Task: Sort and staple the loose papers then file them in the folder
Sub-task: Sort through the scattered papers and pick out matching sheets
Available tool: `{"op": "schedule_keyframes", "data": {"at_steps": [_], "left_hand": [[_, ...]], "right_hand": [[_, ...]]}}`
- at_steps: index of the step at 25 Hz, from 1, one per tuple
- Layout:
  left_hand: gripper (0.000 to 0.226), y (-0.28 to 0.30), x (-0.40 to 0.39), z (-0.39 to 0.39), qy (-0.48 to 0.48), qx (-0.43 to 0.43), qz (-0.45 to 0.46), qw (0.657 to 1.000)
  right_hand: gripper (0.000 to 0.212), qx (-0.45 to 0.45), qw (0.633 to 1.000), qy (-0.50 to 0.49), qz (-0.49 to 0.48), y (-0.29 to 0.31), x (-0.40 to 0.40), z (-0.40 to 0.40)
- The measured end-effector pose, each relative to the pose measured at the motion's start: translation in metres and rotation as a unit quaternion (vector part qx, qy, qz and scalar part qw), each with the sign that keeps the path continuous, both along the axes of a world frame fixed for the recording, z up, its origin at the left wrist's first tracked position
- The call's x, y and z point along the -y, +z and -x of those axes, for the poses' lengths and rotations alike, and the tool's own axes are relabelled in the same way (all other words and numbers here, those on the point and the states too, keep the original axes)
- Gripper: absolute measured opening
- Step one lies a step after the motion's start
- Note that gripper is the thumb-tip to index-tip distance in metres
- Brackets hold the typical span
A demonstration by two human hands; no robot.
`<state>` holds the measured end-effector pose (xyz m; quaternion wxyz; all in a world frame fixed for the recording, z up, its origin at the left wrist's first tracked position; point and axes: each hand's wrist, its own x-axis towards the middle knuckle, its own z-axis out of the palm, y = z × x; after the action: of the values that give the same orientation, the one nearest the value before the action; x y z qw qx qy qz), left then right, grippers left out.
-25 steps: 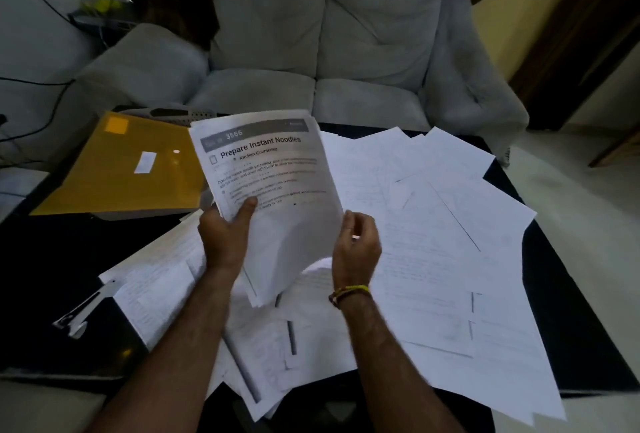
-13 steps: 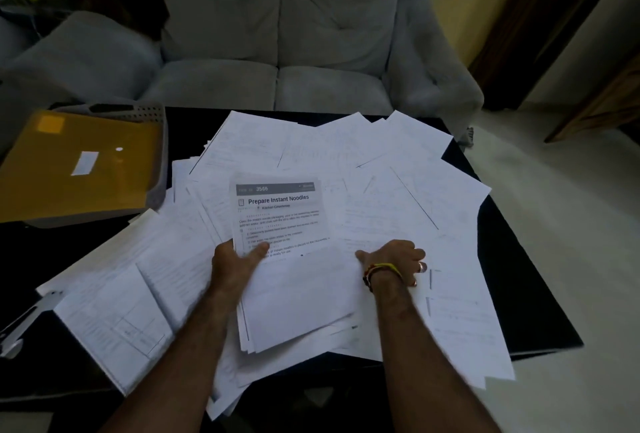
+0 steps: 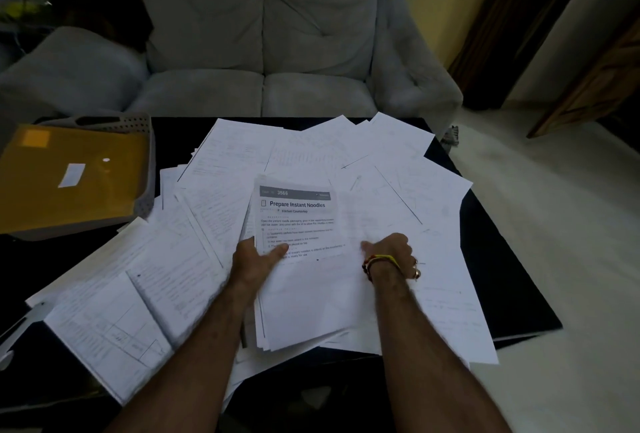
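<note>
A person sorts paperwork at a dark table (image 3: 502, 280) in a dim living room. At nine o'clock a yellow folder (image 3: 72, 176) lies in a grey perforated tray (image 3: 147, 169) at the table's left edge; a pale metal object, too cut off to identify, shows at the lower left border. Loose papers (image 3: 398, 183) fan across the tabletop from eight o'clock round to three o'clock. At centre, the left hand (image 3: 254, 261) grips the left edge of a small stack of sheets (image 3: 304, 287), thumb curled over its top page, headed "Prepare Instant Noodles". Just right of it, the right hand (image 3: 389, 250), with threads at the wrist, rests on the stack's right side with fingers curled; whether it pinches the sheets cannot be told. At twelve o'clock, beyond the table, stands a grey sofa (image 3: 263, 37).
</note>
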<state>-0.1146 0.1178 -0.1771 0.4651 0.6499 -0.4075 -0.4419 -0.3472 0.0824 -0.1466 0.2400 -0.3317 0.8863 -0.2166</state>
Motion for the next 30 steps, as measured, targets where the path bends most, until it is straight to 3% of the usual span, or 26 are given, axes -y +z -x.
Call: {"op": "schedule_keyframes", "data": {"at_steps": [3, 6, 8, 12, 14, 16, 18, 20, 21, 23, 25, 28, 30], "left_hand": [[0.04, 0.002, -0.001, 0.002, -0.008, 0.024, -0.01, 1.0], [0.04, 0.002, -0.009, -0.003, 0.012, 0.044, -0.023, 0.999], [0.04, 0.001, -0.02, -0.008, 0.031, 0.064, -0.035, 0.997], [0.04, -0.003, -0.027, -0.015, 0.014, 0.077, -0.049, 0.996], [0.039, -0.002, -0.024, -0.018, 0.005, 0.078, -0.057, 0.995], [0.04, 0.0, -0.023, -0.021, 0.008, 0.084, -0.066, 0.994], [0.043, 0.004, -0.025, -0.023, 0.01, 0.078, -0.07, 0.994], [0.047, 0.007, -0.028, -0.027, 0.005, 0.07, -0.063, 0.996], [0.049, 0.008, -0.029, -0.031, 0.004, 0.066, -0.057, 0.996], [0.054, 0.011, -0.03, -0.042, 0.011, 0.046, -0.052, 0.998], [0.054, 0.013, -0.032, -0.055, 0.016, 0.039, -0.06, 0.997], [0.047, 0.015, -0.035, -0.071, -0.004, 0.031, -0.072, 0.997], [0.055, 0.014, -0.034, -0.074, 0.019, 0.008, -0.092, 0.996]], "right_hand": [[0.041, -0.013, 1.0, 0.005, -0.01, 0.012, 0.0, 0.004], [0.067, 0.006, 0.999, 0.026, -0.019, 0.011, -0.004, -0.003], [0.07, -0.014, 0.999, 0.036, -0.037, 0.005, -0.008, -0.018], [0.032, -0.013, 0.998, 0.043, 0.034, 0.006, -0.016, -0.03], [0.022, -0.072, 0.993, 0.066, 0.065, 0.023, -0.021, -0.031], [0.015, -0.144, 0.974, 0.086, 0.152, 0.051, -0.021, -0.034], [0.015, -0.174, 0.924, 0.074, 0.331, 0.095, -0.015, -0.042], [0.022, -0.165, 0.866, 0.053, 0.469, 0.143, -0.007, -0.047], [0.021, -0.124, 0.864, 0.049, 0.485, 0.16, -0.001, -0.048], [0.013, 0.022, 0.899, 0.041, 0.435, 0.164, 0.012, -0.049], [0.018, 0.137, 0.928, 0.071, 0.34, 0.13, 0.014, -0.056], [0.02, 0.164, 0.959, 0.143, 0.183, 0.054, -0.01, -0.083], [0.016, 0.149, 0.967, 0.169, 0.116, 0.015, -0.026, -0.096]]}}
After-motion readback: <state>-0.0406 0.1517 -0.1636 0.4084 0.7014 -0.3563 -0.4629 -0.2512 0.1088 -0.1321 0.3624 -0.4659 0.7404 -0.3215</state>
